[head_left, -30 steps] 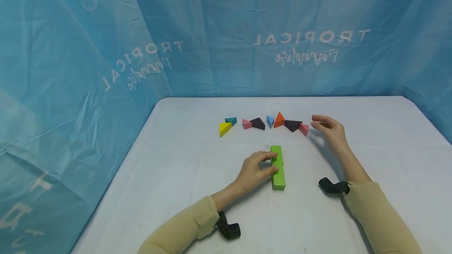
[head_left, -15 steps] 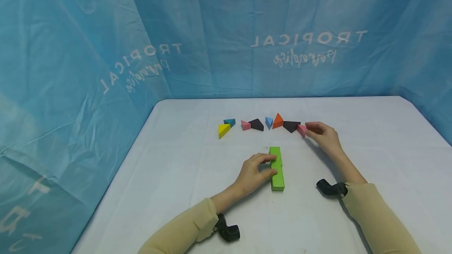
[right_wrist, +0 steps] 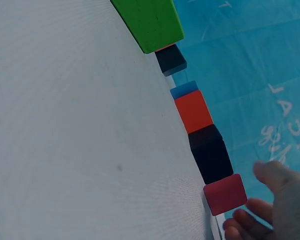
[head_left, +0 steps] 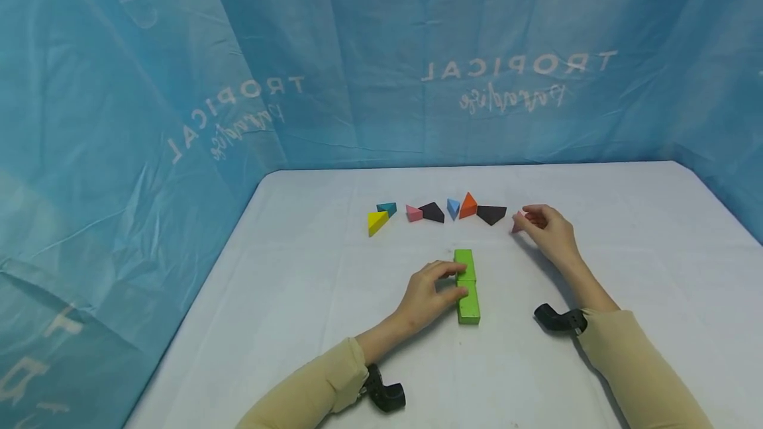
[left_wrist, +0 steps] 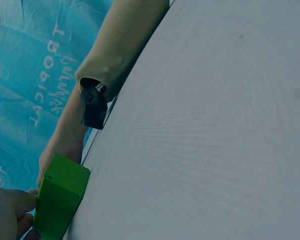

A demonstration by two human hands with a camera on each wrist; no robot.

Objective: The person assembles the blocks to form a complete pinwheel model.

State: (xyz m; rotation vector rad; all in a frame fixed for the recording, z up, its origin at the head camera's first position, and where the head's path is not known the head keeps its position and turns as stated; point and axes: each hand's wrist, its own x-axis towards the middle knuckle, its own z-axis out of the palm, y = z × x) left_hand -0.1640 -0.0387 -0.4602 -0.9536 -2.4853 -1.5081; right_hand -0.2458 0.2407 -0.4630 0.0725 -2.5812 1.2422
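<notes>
My left hand [head_left: 424, 293] touches two green blocks [head_left: 468, 306] lying end to end, its thumb and index finger apart on them. In the left wrist view, fingertips meet the side of a green block [left_wrist: 62, 195]. My right hand [head_left: 553, 234] pinches a small pink triangular block [head_left: 517, 222] at the right end of a row of blocks. A black block [head_left: 491, 214] lies just left of it, with a gap between. In the right wrist view, the pink block [right_wrist: 226, 194] appears close beside the fingers, and the thumb looks apart from it.
Left along the row are an orange triangle [head_left: 468, 206], a light blue triangle [head_left: 453, 208], another black block [head_left: 432, 212], another pink block [head_left: 414, 213], a teal block [head_left: 387, 208] and a yellow triangle [head_left: 377, 222]. Blue curtains [head_left: 381, 85] hang around the white table [head_left: 286, 270].
My right hand has come in from the right, reached the right-hand pink block and drawn it slightly away from the black one. The left hand stays at the green blocks.
</notes>
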